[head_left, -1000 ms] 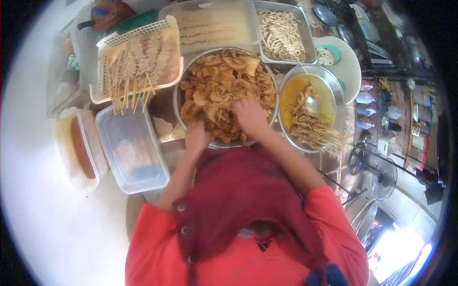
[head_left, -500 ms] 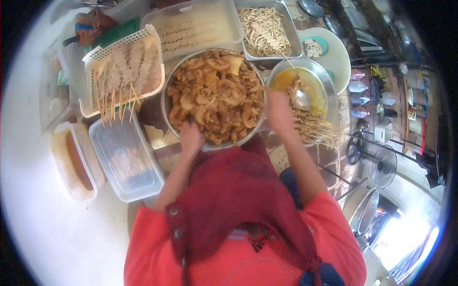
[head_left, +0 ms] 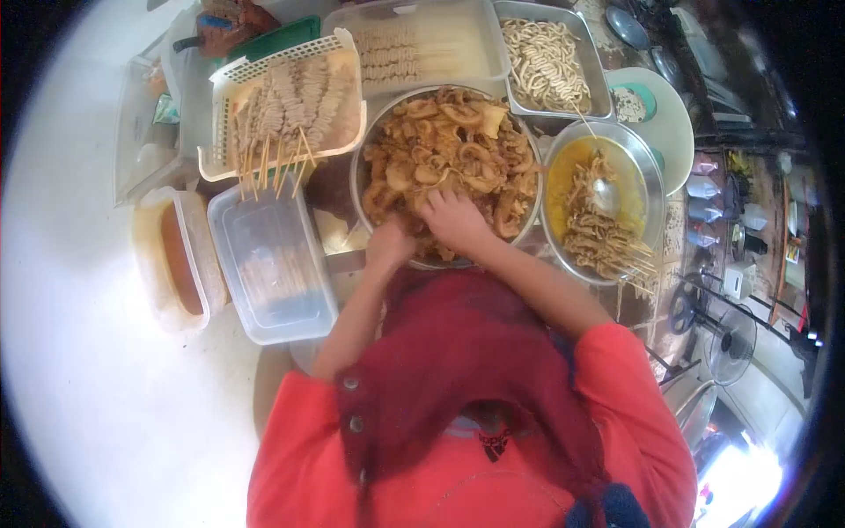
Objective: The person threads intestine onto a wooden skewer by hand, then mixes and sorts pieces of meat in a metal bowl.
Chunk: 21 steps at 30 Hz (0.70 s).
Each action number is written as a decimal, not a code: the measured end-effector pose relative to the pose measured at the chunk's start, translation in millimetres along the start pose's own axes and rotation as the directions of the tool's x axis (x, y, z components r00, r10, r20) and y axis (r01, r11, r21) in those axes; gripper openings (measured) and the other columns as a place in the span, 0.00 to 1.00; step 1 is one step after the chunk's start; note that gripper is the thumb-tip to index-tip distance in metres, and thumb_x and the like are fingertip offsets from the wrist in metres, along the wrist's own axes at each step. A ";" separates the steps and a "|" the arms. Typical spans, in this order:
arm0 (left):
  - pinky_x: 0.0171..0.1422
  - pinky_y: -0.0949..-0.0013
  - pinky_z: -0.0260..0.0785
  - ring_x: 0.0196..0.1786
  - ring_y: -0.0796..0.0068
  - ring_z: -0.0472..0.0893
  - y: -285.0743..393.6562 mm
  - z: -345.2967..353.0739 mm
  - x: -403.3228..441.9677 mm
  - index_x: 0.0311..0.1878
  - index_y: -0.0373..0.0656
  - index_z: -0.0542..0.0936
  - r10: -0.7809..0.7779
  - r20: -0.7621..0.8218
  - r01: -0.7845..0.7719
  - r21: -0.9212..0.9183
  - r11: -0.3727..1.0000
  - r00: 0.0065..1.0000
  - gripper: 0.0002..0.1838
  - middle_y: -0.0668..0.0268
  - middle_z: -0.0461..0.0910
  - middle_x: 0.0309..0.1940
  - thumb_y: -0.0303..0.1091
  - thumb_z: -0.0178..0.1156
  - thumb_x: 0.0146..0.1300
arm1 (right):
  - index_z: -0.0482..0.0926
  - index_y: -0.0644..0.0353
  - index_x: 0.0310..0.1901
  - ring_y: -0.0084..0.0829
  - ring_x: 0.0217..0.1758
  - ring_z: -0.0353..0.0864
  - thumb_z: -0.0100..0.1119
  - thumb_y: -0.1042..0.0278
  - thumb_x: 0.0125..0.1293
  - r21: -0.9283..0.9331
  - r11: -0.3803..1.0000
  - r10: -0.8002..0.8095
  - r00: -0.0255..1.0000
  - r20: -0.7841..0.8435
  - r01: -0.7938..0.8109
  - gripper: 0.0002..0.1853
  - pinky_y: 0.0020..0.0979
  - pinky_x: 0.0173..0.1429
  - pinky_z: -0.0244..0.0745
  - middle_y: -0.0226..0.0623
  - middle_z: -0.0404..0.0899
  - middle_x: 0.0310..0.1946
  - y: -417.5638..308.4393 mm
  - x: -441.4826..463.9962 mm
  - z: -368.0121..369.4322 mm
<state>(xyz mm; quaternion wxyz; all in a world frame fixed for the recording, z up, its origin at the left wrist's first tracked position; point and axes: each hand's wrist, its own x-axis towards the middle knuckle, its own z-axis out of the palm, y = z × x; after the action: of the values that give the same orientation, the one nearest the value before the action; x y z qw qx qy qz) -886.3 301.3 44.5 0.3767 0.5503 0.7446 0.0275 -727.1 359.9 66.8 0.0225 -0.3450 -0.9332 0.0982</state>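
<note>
A big round metal bowl [head_left: 357, 195] heaped with brown, curled, cooked-looking pieces of meat [head_left: 440, 163] sits in front of me. My right hand [head_left: 459, 224] reaches over its near side, palm down, fingers slightly apart on the pieces. Close beside it, my left hand [head_left: 392, 244] is at the near left rim; its fingers are blurred and partly hidden among the meat. Whether it grips a piece cannot be made out. To the right, a metal basin [head_left: 653, 189] contains yellow liquid, a spoon [head_left: 603, 195] and several loaded skewers [head_left: 607, 246].
At upper left stands a perforated basket [head_left: 359, 97] of skewers. Behind are a plastic tub [head_left: 480, 31] with skewers and a metal tray [head_left: 603, 97] of pale strips. A lidded container [head_left: 264, 220] and a tub of orange-brown liquid [head_left: 189, 264] are at left. A fan [head_left: 731, 345] stands right.
My right hand has come from the basin side back to the near side of the meat bowl, next to my left hand. The view has shifted, so everything sits further right.
</note>
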 end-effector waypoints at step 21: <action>0.32 0.68 0.71 0.29 0.72 0.78 -41.3 4.2 7.1 0.41 0.32 0.77 0.020 -0.133 -0.078 -0.450 0.890 0.991 0.15 0.58 0.80 0.28 0.32 0.63 0.54 | 0.72 0.57 0.47 0.45 0.47 0.74 0.51 0.67 0.58 0.355 0.928 0.115 0.993 0.008 -0.110 0.14 0.40 0.47 0.75 0.43 0.69 0.43 25.8 -28.1 -9.5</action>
<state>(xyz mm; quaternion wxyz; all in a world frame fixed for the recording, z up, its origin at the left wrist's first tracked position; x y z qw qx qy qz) -917.6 289.5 19.0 0.4468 0.4629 0.7256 0.2441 -688.2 362.4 71.7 0.0847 -0.3886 -0.8787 0.2638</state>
